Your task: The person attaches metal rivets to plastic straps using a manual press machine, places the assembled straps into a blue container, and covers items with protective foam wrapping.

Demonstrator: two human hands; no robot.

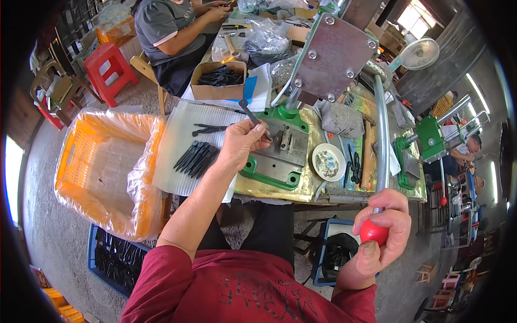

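Observation:
My left hand (245, 142) pinches a slim black part (250, 112) with a widened end, holding it slanted over the green-framed base (269, 180) of a hand press. Just right of those fingers, a small metal fixture (287, 141) sits on the press plate. My right hand (385, 231) is closed around the red ball knob (372, 232) of the press's long steel lever (382, 134). Left of the press, a stack of similar black parts (195, 159) lies on white foam sheet (172, 142), with a few loose black parts (209, 129) above it.
A white bowl (328, 162) of small metal pieces stands right of the press. A cardboard box (218, 79) of black parts sits behind. A plastic-lined orange crate (107, 172) is at left, beside a blue tray (116, 258). Another person (172, 32) works at the far left.

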